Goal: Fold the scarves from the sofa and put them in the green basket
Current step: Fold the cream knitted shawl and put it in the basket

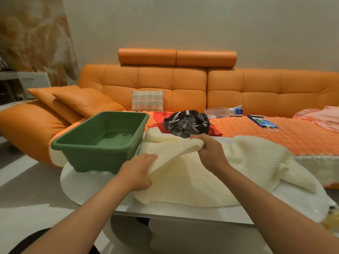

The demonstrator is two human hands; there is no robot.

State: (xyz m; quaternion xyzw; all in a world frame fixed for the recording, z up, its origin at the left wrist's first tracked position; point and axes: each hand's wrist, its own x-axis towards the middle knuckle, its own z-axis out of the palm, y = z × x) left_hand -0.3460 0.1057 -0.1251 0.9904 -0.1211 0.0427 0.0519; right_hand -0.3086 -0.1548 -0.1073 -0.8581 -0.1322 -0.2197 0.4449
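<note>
Mid-fold at a white table [183,214] drawn up against an orange sofa [156,79]. Lifting one edge of a cream knitted scarf [192,180], spread across the tabletop, with both hands: right hand [209,151] pinching the raised corner, fingers curled tight over the knit; left hand [137,171] holding the lower end of the same edge, fingers close together and lightly bent, thumb hidden by the cloth. Just beside the scarf to the left, on the same table, a green basket [88,149], its mesh floor in plain sight. Behind, on the sofa seat, a dark striped scarf [187,122] bundled on top of a red scarf [159,118]. Further back, a plaid cushion [147,100], a clear plastic box [215,111] and a tissue box [236,110]; at far right, pink cloth [321,116].
</note>
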